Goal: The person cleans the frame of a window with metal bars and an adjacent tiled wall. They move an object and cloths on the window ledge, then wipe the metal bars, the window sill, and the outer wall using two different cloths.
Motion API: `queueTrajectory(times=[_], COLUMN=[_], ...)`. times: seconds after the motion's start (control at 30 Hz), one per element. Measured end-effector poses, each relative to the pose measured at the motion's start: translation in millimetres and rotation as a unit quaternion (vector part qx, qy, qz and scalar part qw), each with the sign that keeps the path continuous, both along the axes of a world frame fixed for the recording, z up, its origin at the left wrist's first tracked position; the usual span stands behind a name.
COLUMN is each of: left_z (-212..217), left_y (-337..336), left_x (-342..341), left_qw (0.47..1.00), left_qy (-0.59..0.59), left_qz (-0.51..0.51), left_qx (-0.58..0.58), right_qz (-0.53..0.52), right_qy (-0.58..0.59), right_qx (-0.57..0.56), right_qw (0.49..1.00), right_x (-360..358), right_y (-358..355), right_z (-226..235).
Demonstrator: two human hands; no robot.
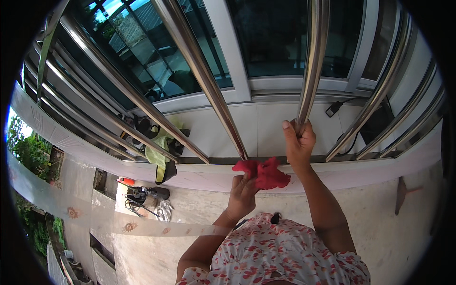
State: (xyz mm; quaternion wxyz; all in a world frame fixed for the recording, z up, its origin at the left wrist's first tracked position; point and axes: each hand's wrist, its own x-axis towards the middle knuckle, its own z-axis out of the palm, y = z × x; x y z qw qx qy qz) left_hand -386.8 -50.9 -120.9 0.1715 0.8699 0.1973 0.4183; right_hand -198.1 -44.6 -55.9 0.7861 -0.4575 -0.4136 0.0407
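Observation:
My left hand (241,195) is closed on a crumpled red cloth (267,175). The cloth lies against the foot of a shiny metal bar (206,80), at the ledge's front edge. Higher and to the right, my right hand (301,142) wraps round the lower part of another upright metal bar (313,61), its thumb pointing up. The fingertips of my left hand are partly hidden by the cloth.
Behind the bars is a white tiled ledge (275,124) below sliding glass windows (294,38). A black plug with a cord (333,109) lies there on the right. A yellow-green cloth (159,147) hangs over the ledge at left. Tools (147,197) sit on the floor at lower left.

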Motion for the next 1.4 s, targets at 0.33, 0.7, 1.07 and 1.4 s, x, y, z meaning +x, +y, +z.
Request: queueTrajectory(times=[0.33,0.7,1.07,1.4], left_z=[-13.1,-40.6,-34.9,-32.4], left_y=[35.9,2.5,5.1,8.8], left_x=[97.7,33.1,0.2,53.2], left_qw=[0.967,0.966,0.576,0.504], left_qy=[0.182,0.182,0.057,-0.070], left_qz=[0.160,-0.151,-0.232,-0.329], left_qx=[0.079,-0.101,-0.782,-0.795], right_qz=[0.077,0.115,0.070,-0.006], right_qy=[-0.001,-0.041,0.030,0.064], right_qx=[-0.020,-0.082,-0.097,-0.159], right_qw=[0.997,0.989,0.992,0.985], right_x=[3.2,11.9,27.2,-0.3], right_y=[-5.6,-17.8,-98.5,-153.6], right_z=[1.2,3.4,-59.9,-103.9])
